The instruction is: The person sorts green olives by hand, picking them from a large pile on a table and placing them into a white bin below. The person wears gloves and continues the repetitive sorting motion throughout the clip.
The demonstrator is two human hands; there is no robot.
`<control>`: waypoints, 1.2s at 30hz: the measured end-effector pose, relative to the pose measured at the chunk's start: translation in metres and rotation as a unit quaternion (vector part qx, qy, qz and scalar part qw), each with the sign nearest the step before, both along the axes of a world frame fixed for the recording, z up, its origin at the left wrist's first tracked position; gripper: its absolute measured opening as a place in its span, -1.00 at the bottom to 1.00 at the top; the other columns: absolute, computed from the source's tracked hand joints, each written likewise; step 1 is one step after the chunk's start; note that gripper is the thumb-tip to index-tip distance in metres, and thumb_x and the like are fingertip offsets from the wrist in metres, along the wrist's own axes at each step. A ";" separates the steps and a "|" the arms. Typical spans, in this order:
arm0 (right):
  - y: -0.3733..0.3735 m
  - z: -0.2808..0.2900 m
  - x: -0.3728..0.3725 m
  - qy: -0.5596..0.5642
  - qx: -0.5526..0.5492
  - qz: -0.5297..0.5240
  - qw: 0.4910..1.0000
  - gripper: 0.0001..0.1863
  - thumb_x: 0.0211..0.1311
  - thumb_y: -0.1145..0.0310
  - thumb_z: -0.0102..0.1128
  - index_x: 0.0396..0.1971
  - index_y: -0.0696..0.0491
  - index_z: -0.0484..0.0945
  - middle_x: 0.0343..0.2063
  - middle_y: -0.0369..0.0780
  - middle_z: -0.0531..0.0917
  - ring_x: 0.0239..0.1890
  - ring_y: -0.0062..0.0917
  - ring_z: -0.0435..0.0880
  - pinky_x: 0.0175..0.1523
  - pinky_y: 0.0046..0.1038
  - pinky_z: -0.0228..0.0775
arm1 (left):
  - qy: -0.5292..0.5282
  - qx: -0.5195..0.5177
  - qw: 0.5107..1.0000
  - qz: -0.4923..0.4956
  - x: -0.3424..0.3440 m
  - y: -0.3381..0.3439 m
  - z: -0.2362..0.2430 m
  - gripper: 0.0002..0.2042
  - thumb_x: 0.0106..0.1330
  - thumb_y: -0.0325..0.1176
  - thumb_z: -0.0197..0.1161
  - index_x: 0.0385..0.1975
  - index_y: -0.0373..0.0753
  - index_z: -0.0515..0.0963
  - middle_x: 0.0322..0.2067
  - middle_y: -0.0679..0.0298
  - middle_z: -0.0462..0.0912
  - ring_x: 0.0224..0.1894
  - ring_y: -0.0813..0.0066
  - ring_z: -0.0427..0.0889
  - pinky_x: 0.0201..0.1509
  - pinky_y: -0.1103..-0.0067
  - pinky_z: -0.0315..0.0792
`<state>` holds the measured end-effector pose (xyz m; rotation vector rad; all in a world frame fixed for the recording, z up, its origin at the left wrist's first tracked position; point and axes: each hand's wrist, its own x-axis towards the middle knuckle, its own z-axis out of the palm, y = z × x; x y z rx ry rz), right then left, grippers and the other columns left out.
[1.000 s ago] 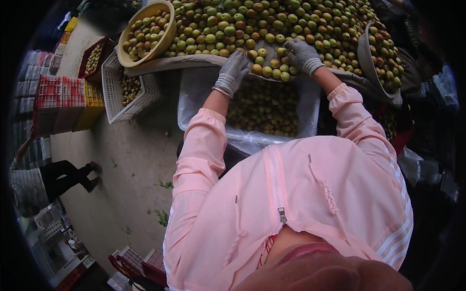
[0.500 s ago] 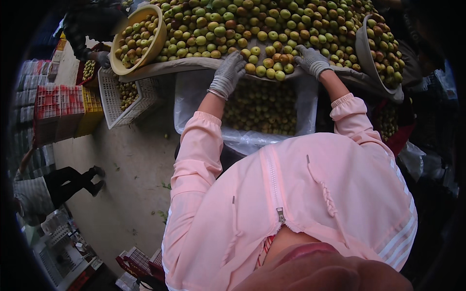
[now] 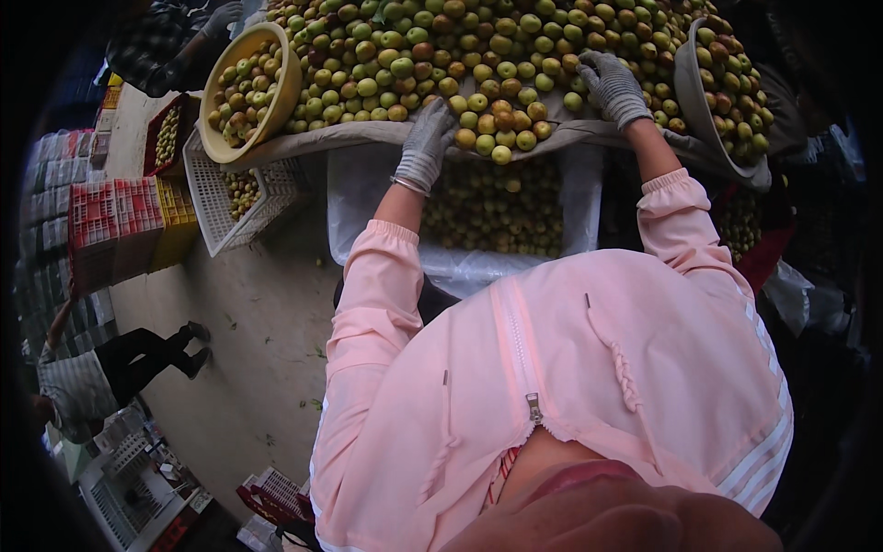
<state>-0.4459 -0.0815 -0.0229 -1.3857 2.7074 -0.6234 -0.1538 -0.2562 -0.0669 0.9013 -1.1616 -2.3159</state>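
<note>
While smooth, round fruit (image 3: 502,120) lies heaped on the cloth-draped worktop (image 3: 349,134), striped gloves (image 3: 629,109) sheathe the left hand (image 3: 429,138) and right hand (image 3: 613,86) alongside. Whether either grip is clenched is unclear.

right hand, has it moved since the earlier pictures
Yes: the right hand has moved to the right, closer to the grey basin beside the fruit pile.

You are wearing a pale pink jacket (image 3: 579,317), its lighter zip (image 3: 518,336) running to a metal pull (image 3: 533,407). Drawstrings (image 3: 624,373) are trailing over it, white stripes (image 3: 756,466) are edging it, and elastic cuffs (image 3: 395,232) are gathering its sleeves (image 3: 379,285). Grey, light-striped gloves (image 3: 418,167) are covering your left hand (image 3: 429,143) and right hand (image 3: 614,89); red patterned fabric (image 3: 502,466) is showing below the pull.
</note>
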 end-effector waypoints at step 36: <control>-0.016 0.041 0.148 0.054 -0.105 0.351 0.929 -0.67 0.14 0.15 0.15 -0.09 -0.10 0.52 -0.26 -0.29 0.56 -0.12 -0.43 0.54 -0.13 -0.29 0.41 | -0.030 -0.057 0.998 -0.011 0.010 0.008 0.011 -0.51 0.38 -0.28 -0.03 0.26 -0.29 0.10 0.19 0.13 0.31 0.26 0.28 0.28 0.26 0.40 0.22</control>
